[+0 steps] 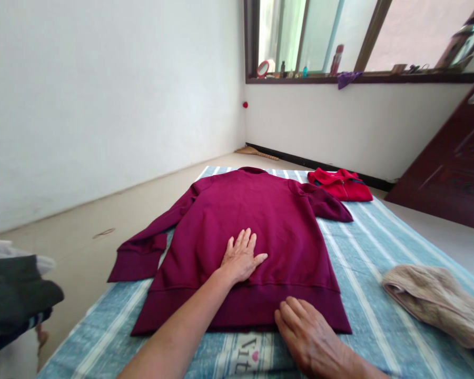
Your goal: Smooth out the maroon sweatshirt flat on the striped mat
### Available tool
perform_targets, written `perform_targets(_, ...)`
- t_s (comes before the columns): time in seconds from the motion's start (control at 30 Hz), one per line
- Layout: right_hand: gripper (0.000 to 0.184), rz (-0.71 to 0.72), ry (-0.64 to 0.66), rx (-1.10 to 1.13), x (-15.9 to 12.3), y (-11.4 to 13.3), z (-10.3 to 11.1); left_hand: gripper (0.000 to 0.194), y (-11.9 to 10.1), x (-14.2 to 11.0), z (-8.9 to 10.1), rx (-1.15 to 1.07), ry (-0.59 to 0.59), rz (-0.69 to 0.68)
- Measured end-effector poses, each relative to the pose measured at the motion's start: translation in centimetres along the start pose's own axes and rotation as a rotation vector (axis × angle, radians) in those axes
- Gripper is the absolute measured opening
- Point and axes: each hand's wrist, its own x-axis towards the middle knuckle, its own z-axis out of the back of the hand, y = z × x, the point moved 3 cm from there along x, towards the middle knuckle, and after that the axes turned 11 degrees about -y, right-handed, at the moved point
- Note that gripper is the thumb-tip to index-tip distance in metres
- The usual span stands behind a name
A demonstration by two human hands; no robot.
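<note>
A maroon sweatshirt (260, 210) lies spread flat with its hem toward me and its collar at the far end. Its left sleeve stretches out past the edge of the cloth, while the sleeve on the right is bent short beside the shoulder. My left hand (242, 257) rests palm down on the lower middle of the sweatshirt, fingers stretched out. At the hem, right of centre, my right hand (306, 334) is closed with its fingers curled onto the fabric edge; the fingertips are hidden.
A blue-and-white striped cloth (363, 273) covers the surface underneath. A folded red garment (342, 184) lies at the far right, a beige cloth (438, 300) nearer right. Dark folded clothes (16, 295) are stacked at left. A dark red door (450, 163) stands at right.
</note>
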Motion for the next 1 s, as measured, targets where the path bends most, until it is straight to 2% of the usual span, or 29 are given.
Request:
perform_targets(0.1, 0.009, 0.018, 0.046, 0.020, 0.2, 0.1, 0.0, 0.076, 0.0, 0.0, -0.1, -0.005, 0.000, -0.003)
perform_targets(0.3, 0.013, 0.086, 0.044, 0.054, -0.3, 0.3, -0.2, 0.075, 0.0, 0.0, 0.0, -0.001, 0.003, 0.002)
perform_targets(0.5, 0.014, 0.007, 0.041, 0.150, -0.1, -0.5, -0.6, 0.073, 0.0, -0.1, 0.2, 0.010, -0.007, -0.005)
perform_targets(0.6, 0.015, -0.151, 0.010, 0.170, 0.0, -2.5, 0.0, 0.073, 0.1, -0.1, 0.4, 0.015, -0.012, 0.001)
perform_targets(0.67, 0.015, -0.325, -0.037, 0.025, -0.5, -4.9, 0.6, 0.073, 0.1, -0.1, 0.5, 0.013, -0.012, 0.004)
perform_targets(0.73, 0.014, -0.537, -0.032, -0.187, -1.4, -7.6, 1.0, 0.072, 0.1, -0.1, 0.5, 0.009, -0.010, 0.005)
perform_targets(0.83, 0.030, -0.839, 0.134, -0.360, -2.9, -10.7, 1.1, 0.072, 0.1, -0.2, 0.5, 0.004, -0.009, 0.007)
perform_targets(0.93, 0.038, -1.054, 0.248, -0.280, -3.4, -11.8, 0.8, 0.072, 0.1, -0.1, 0.5, 0.008, -0.012, 0.008)
perform_targets(1.0, 0.041, -1.134, 0.276, -0.220, -3.1, -11.8, 0.6, 0.073, 0.2, -0.1, 0.4, 0.014, -0.018, 0.007)
